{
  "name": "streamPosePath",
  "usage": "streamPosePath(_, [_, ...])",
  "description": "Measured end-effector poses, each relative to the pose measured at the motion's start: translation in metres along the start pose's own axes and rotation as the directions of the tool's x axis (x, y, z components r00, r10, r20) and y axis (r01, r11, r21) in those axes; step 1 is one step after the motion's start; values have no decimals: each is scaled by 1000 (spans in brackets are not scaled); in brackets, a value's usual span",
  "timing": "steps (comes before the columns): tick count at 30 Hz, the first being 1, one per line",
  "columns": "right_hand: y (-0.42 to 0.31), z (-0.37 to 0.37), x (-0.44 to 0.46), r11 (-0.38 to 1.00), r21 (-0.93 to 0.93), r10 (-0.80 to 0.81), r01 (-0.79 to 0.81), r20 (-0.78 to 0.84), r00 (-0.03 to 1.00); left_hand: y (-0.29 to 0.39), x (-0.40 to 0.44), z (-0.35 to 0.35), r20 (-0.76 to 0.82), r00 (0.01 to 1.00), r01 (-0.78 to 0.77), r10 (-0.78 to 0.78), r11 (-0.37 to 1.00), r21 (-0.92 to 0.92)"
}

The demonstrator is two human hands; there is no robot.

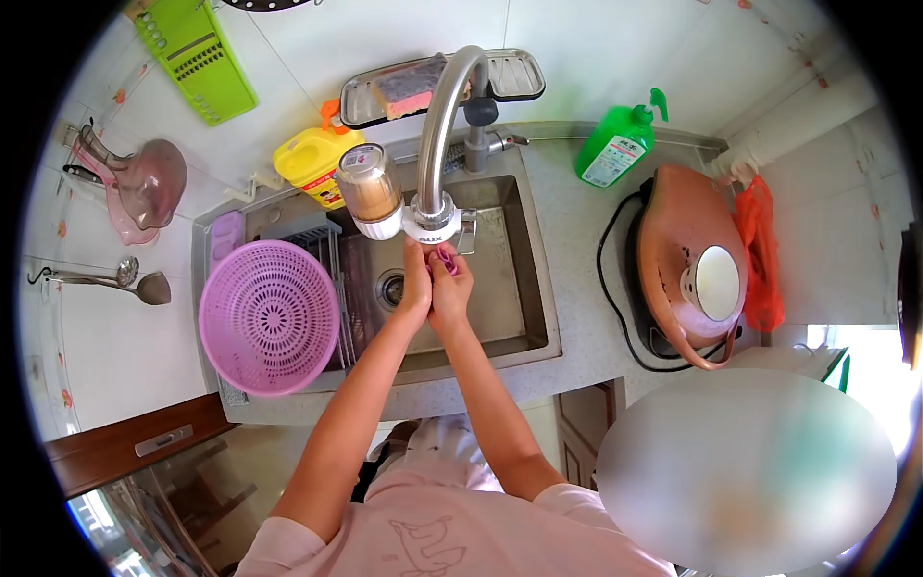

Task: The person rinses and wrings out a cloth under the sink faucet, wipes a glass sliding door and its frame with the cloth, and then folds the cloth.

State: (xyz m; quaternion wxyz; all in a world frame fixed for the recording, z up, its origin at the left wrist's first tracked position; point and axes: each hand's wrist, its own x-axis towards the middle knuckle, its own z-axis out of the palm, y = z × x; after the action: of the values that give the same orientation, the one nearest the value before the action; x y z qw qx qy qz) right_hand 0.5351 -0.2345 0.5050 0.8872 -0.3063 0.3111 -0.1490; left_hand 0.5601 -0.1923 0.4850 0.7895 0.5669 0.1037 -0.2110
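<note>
Both hands are together over the sink (553, 308), just below the tap (437, 144) with its water filter (370, 192). My left hand (415, 281) is on the left, its fingers closed up against the other hand. My right hand (451, 287) curls around a small purple-and-white thing (446, 260), which shows between the fingers. Its kind is too small to make out. Whether water is running onto it cannot be seen behind the tap head.
A pink-purple colander (270, 317) stands left of the sink on a dish rack (332, 260). Behind are a yellow bottle (312, 162) and a sponge (409, 88) on a shelf. At right stand a green pump bottle (615, 144) and a brown pan-like appliance (687, 260) with a black cord.
</note>
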Motion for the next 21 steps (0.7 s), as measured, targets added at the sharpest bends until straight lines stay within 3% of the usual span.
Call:
streamPosePath(3, [5, -4, 6, 999, 51, 23, -20, -56, 998, -11, 2, -3, -177, 984, -32, 10, 992, -123])
streamPosePath(7, [3, -16, 11, 975, 132, 180, -180, 14, 984, 17, -32, 7, -91, 992, 84, -89, 995, -51])
streamPosePath(9, [0, -16, 9, 970, 121, 215, -210, -27, 976, 12, -34, 1, -55, 988, 141, -143, 989, -33])
streamPosePath(15, [-5, -12, 4, 955, 107, 286, -276, -93, 954, 1, -42, 1, -27, 991, 124, -128, 985, -117])
streamPosePath(21, [-6, -19, 2, 946, 105, 316, -306, -98, 944, 8, -53, 9, -66, 987, 142, -144, 989, -33])
